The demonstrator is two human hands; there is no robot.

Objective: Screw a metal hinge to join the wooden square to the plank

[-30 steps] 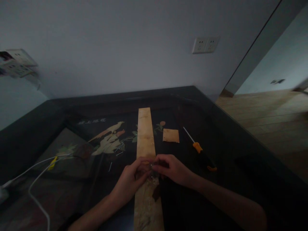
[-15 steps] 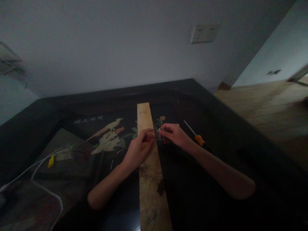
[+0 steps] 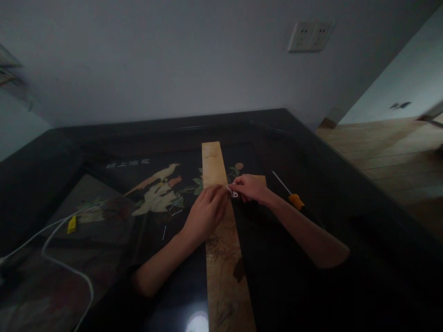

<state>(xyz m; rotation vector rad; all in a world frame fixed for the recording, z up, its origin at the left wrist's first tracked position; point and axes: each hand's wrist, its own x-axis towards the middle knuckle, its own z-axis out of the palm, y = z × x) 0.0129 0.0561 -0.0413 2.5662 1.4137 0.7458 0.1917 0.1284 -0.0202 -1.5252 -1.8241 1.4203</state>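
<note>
A long wooden plank [image 3: 213, 161] lies lengthwise on a dark glossy tabletop. Pinched in my right hand [image 3: 252, 188] at the plank's right edge is a small metal hinge [image 3: 234, 193], pale, with a hole showing. My left hand [image 3: 206, 210] reaches over the plank, its fingers curled together with the tips beside the hinge. Whether something small sits in those fingertips is hidden. Behind my right hand, part of a second wooden piece [image 3: 261, 178] shows.
A screwdriver with an orange handle [image 3: 296, 201] lies to the right. Several screws [image 3: 176, 212] are scattered left of the plank. White cable [image 3: 62, 261] with a yellow tag [image 3: 71, 224] runs across the left side. A wall with a double socket [image 3: 311, 37] stands behind the table.
My left fingers have closed in toward the hinge. The hinge has turned and now sits at the plank's edge. The whole view has shifted slightly.
</note>
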